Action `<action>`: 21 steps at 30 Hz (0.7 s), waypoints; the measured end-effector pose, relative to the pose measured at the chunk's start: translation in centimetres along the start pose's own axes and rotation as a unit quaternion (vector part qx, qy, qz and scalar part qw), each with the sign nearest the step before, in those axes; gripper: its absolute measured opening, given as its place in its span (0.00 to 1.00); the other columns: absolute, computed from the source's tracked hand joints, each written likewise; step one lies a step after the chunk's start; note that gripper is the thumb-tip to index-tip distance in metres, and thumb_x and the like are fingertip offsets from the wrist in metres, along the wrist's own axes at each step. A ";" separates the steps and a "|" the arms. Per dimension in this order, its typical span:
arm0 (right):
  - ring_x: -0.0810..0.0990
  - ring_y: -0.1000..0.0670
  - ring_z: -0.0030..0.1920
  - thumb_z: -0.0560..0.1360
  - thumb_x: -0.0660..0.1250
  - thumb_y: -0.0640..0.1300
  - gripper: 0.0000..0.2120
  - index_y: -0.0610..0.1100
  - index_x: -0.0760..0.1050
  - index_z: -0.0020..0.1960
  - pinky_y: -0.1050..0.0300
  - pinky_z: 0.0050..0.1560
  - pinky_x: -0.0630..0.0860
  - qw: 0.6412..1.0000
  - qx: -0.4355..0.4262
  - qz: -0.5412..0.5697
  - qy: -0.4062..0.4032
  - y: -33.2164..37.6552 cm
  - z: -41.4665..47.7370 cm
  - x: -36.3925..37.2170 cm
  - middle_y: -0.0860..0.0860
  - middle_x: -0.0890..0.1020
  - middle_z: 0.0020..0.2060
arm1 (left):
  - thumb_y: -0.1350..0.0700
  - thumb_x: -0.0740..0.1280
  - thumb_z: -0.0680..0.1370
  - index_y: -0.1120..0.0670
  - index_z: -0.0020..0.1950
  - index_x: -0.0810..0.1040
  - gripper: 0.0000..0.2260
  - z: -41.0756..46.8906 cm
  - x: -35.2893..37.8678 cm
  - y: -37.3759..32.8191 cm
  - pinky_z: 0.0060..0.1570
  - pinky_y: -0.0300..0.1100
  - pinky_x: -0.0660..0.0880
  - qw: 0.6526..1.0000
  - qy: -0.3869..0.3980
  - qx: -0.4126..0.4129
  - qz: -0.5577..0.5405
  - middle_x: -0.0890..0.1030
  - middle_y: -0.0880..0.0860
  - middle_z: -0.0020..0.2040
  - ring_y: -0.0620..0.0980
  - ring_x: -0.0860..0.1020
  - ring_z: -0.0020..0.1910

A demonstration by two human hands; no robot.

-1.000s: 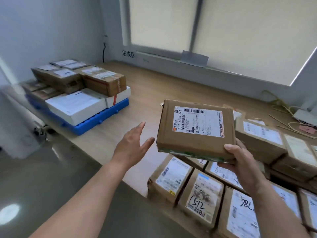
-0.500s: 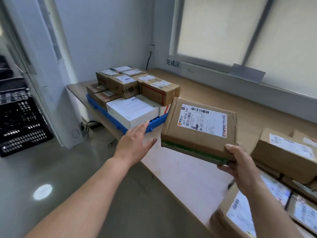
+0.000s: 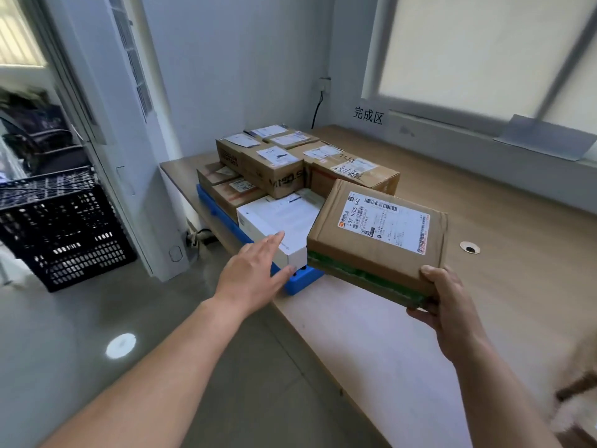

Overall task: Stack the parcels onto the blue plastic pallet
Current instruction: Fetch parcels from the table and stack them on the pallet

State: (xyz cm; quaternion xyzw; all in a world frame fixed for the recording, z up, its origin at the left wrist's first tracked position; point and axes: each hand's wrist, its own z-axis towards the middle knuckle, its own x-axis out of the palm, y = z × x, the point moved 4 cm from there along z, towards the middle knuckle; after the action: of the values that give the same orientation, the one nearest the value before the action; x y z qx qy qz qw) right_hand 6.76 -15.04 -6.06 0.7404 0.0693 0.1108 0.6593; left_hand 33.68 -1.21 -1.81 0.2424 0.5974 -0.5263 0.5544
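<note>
- The right hand clamps the near corner of the brown parcel, with the thumb on top and the other fingers curled beneath. The parcel hangs tilted in the air, out beyond the thumb.
- The left hand holds nothing, its fingers straight and slightly spread. The tips are at the near corner of the white box; I cannot tell whether they touch it.
- The blue pallet shows just past those fingertips, under the white box, with the stacked parcels behind.
- A one-corner grip looks weak. It would be better to slide the left fingers under the free edge, level the parcel, and lay it flat and square on the white box before letting go.
</note>
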 end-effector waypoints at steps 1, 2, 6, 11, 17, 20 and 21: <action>0.78 0.45 0.44 0.77 0.62 0.48 0.02 0.52 0.72 0.50 0.46 0.49 0.77 1.000 0.003 0.003 -0.004 0.0 1.0 0.8 0.49 0.77 0.46 | 0.39 0.58 0.79 0.46 0.78 0.51 0.31 1.1 -0.2 0.6 0.70 0.45 0.59 1.000 0.002 0.002 0.007 0.58 0.46 0.77 0.47 0.56 0.75; 0.78 0.45 0.44 0.77 0.63 0.48 0.03 0.53 0.72 0.50 0.47 0.49 0.77 1.000 0.005 0.006 -0.005 0.1 2.0 1.6 0.50 0.77 0.46 | 0.39 0.58 0.79 0.46 0.78 0.51 0.31 2.3 -0.4 1.1 0.70 0.45 0.60 1.000 0.002 0.005 0.013 0.58 0.46 0.77 0.47 0.56 0.75; 0.77 0.46 0.43 0.76 0.64 0.48 0.10 0.51 0.71 0.57 0.47 0.49 0.76 1.000 0.007 0.019 -0.013 0.1 5.8 4.4 0.50 0.77 0.45 | 0.40 0.59 0.79 0.47 0.78 0.50 0.31 7.2 -0.6 3.1 0.70 0.46 0.60 0.999 0.007 0.014 0.028 0.59 0.47 0.77 0.47 0.56 0.75; 0.78 0.46 0.47 0.67 0.65 0.55 0.22 0.50 0.72 0.60 0.48 0.47 0.77 1.000 0.015 0.016 -0.023 -0.6 8.9 7.8 0.51 0.79 0.47 | 0.40 0.60 0.78 0.47 0.78 0.51 0.32 12.3 0.6 4.6 0.70 0.45 0.59 0.999 0.019 0.023 0.044 0.59 0.46 0.77 0.47 0.57 0.75; 0.79 0.45 0.52 0.71 0.67 0.54 0.26 0.53 0.70 0.68 0.48 0.47 0.76 0.998 0.033 0.015 -0.044 -1.1 11.9 11.7 0.50 0.79 0.51 | 0.41 0.62 0.77 0.48 0.78 0.51 0.34 17.3 1.5 6.9 0.70 0.46 0.61 0.998 0.023 0.048 0.034 0.60 0.47 0.76 0.49 0.59 0.74; 0.79 0.45 0.54 0.76 0.65 0.50 0.22 0.52 0.69 0.69 0.46 0.51 0.77 0.997 0.044 0.015 -0.068 -1.1 13.0 13.1 0.50 0.79 0.52 | 0.40 0.62 0.77 0.49 0.78 0.51 0.34 19.9 1.6 8.1 0.70 0.46 0.59 0.996 0.033 0.068 0.043 0.60 0.48 0.76 0.49 0.59 0.74; 0.79 0.45 0.54 0.76 0.65 0.50 0.23 0.52 0.68 0.70 0.44 0.53 0.77 0.996 0.048 0.014 -0.075 -1.2 13.3 13.7 0.50 0.79 0.52 | 0.40 0.62 0.77 0.50 0.78 0.51 0.35 20.9 1.6 8.4 0.70 0.46 0.59 0.995 0.035 0.081 0.049 0.60 0.49 0.76 0.49 0.58 0.74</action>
State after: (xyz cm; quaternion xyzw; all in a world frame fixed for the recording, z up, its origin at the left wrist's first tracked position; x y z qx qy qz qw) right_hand 23.46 -24.30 -7.67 0.7786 0.0144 0.0604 0.6244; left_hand 49.14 -17.68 -2.78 0.3339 0.5590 -0.5363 0.5370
